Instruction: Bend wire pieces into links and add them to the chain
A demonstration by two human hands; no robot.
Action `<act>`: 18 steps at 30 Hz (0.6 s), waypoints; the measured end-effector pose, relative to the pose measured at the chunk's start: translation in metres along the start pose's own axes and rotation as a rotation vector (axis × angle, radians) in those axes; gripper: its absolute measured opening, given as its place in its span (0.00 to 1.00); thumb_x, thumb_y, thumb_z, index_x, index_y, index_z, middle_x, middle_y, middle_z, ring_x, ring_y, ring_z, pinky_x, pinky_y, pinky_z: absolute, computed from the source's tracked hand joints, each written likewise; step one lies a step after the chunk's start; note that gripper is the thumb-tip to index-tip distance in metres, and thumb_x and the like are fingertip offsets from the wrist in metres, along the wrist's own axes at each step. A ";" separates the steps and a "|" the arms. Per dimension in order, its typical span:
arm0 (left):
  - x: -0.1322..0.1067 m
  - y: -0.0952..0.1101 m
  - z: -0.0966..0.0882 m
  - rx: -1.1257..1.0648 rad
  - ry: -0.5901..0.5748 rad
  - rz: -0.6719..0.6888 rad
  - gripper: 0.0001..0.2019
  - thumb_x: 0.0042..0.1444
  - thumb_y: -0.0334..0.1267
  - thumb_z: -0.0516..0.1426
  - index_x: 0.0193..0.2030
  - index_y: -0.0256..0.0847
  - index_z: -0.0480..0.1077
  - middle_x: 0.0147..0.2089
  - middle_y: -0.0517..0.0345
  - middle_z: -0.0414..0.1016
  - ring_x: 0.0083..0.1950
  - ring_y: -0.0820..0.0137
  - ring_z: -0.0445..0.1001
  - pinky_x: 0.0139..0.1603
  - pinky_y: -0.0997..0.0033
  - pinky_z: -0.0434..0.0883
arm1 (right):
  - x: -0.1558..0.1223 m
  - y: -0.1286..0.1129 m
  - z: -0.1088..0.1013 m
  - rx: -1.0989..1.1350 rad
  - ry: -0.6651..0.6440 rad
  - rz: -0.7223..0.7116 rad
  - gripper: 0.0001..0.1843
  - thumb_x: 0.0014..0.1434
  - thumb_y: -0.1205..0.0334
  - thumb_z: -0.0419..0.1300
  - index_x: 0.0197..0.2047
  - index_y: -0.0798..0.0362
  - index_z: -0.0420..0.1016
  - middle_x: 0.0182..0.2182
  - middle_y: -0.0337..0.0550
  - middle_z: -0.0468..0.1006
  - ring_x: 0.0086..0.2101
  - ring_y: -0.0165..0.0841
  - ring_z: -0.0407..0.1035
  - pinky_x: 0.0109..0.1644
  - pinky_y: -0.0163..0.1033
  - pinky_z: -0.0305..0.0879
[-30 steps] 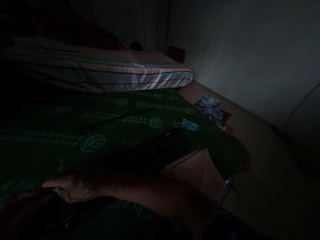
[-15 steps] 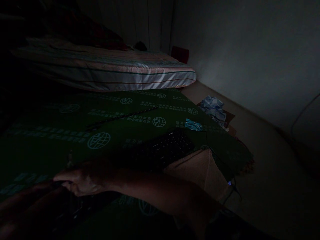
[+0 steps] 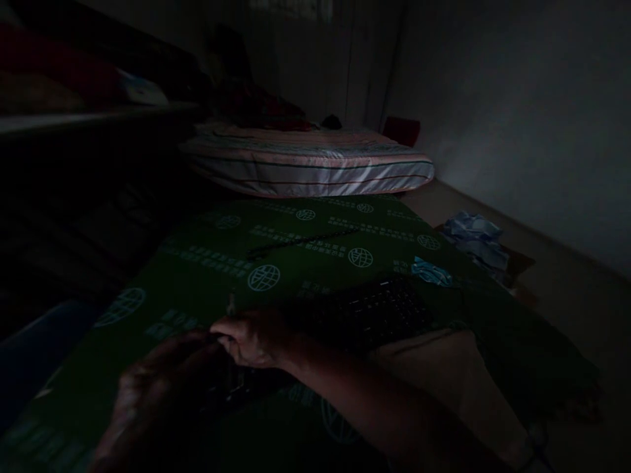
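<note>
In the dim head view my right hand is closed, thumb and fingers together, around a slim upright metallic tool. The tool's tip sticks up above the fist; its kind is too dark to tell. My left hand meets it from the left, fingers bent and pinched by the right fingertips. What the left fingers hold is hidden in shadow. Below and behind the hands lies a black keyboard, its keys faintly visible; a dark keyed part shows under the hands.
A green printed cloth covers the surface. On it lie a thin dark rod, a crumpled blue wrapper and a beige cloth-like piece. Beyond stands a striped mattress. Pale crumpled fabric lies at the right; a shelf is at left.
The view has swung left and up, so everything sits farther right and lower. My left hand now shows more fully. Both hands stay together, the right still gripping the slim tool.
</note>
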State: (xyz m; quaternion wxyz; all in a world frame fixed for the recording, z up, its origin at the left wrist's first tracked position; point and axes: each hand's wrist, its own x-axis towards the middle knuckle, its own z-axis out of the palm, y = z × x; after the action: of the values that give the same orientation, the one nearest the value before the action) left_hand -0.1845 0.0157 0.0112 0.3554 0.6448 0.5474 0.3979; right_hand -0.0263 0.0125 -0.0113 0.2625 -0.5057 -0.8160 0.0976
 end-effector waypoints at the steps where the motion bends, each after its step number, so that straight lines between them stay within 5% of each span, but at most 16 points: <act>1: 0.003 -0.002 0.000 -0.007 -0.042 -0.037 0.13 0.38 0.46 0.65 0.30 0.41 0.76 0.36 0.61 0.79 0.38 0.64 0.76 0.36 0.71 0.74 | -0.001 -0.001 0.000 0.001 0.005 0.006 0.12 0.60 0.62 0.52 0.47 0.48 0.69 0.40 0.38 0.77 0.38 0.29 0.70 0.37 0.31 0.62; 7: 0.004 -0.012 -0.002 -0.134 -0.093 -0.246 0.16 0.35 0.42 0.66 0.33 0.41 0.75 0.37 0.57 0.80 0.37 0.61 0.77 0.31 0.73 0.73 | -0.004 -0.001 0.007 0.040 0.063 -0.026 0.10 0.59 0.64 0.52 0.43 0.49 0.70 0.36 0.39 0.77 0.37 0.30 0.70 0.38 0.31 0.63; 18: 0.001 -0.010 -0.003 -0.205 -0.122 -0.241 0.17 0.34 0.46 0.65 0.32 0.39 0.74 0.33 0.55 0.79 0.33 0.63 0.76 0.29 0.73 0.72 | -0.007 -0.002 0.012 0.063 0.079 -0.046 0.11 0.59 0.65 0.54 0.44 0.49 0.71 0.38 0.40 0.77 0.38 0.30 0.70 0.41 0.31 0.63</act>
State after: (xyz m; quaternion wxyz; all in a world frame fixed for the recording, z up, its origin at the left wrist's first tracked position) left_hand -0.1915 0.0185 0.0037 0.4971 0.5578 0.5548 0.3660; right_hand -0.0318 0.0063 -0.0225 0.3126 -0.4815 -0.8130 0.0972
